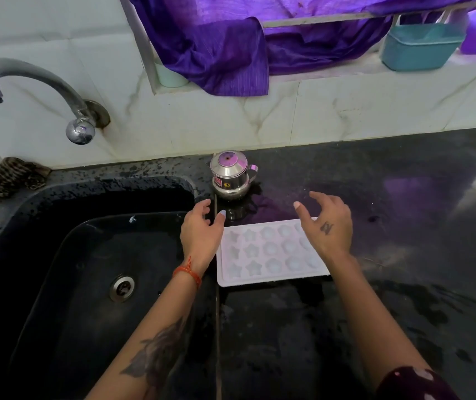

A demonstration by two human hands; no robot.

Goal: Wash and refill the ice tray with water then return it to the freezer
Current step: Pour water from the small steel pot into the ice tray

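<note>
Both forearms enter from the near edge, no grip made yet. Left hand (pixel 202 235) fingers relaxed and spread, holding nothing; thumb tip sits at or just over the near-left corner of the ice tray (pixel 262 252), contact can't be confirmed. Right hand (pixel 327 223) likewise loose, fingers fanned, nothing held, hovering over the tray's right end and hiding that edge.

Tray lies flat on the dark countertop (pixel 375 313) betw. the two hands, cavities up, star shapes to the left, round ones to the right. Whether cavities hold water or ice: can't tell, they read pale and dry-ish.

Beyond the hands, a small steel pot (pixel 231 176) w/ lid and spout stands near the wall, apart from the tray. Left of the left hand, the black sink (pixel 43 255) w/ drain (pixel 122 287); tap (pixel 29 82) over its far-left side, no stream visible. Scrub pad (pixel 14 176) on the sink's far-left corner. Counter surface wet in patches.

Judgement: early stage, tray staged for pickup ahead of washing; refill and freezer steps outstanding. Next move calls for both hands closing on the short ends, lifting level, carrying left over the sink rim to under the tap. Wet counter suggests a slippery tray, so firm pinch on the rims advised
</note>
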